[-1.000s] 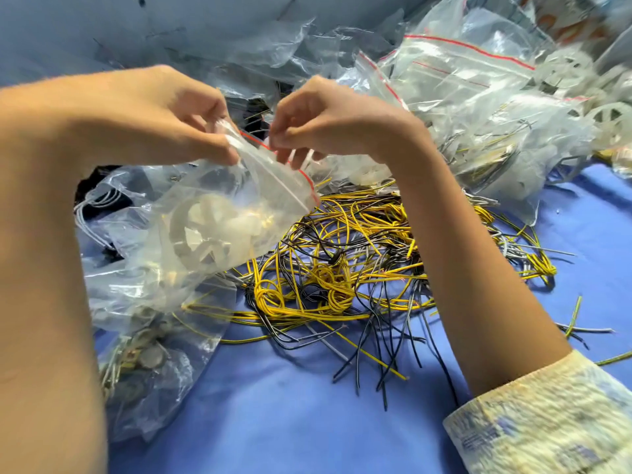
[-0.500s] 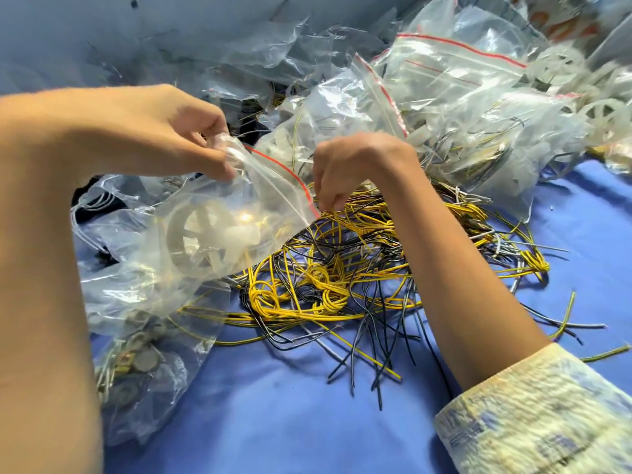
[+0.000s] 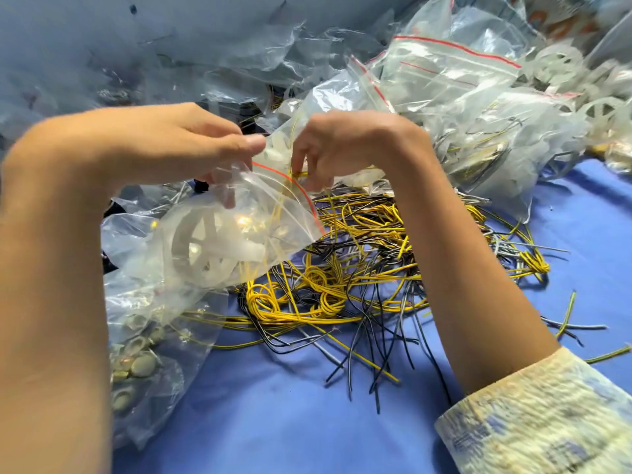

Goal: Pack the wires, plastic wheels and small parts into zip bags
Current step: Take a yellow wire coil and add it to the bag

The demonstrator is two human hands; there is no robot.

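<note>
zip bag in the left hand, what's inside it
A white spoked plastic wheel lies inside the zip bag, and a yellow wire runs in through its mouth from the right hand. Anything behind the wheel is hidden by glare.

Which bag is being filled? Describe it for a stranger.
On the blue cloth lies a tangle of yellow and black wires. At its left edge, the left hand holds a clear bag. Only this one is lifted, a white wheel inside.

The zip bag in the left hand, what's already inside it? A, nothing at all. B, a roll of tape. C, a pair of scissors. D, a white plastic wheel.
D: a white spoked plastic wheel shows through the clear zip bag that the left hand grips at its red-lined mouth.
</note>
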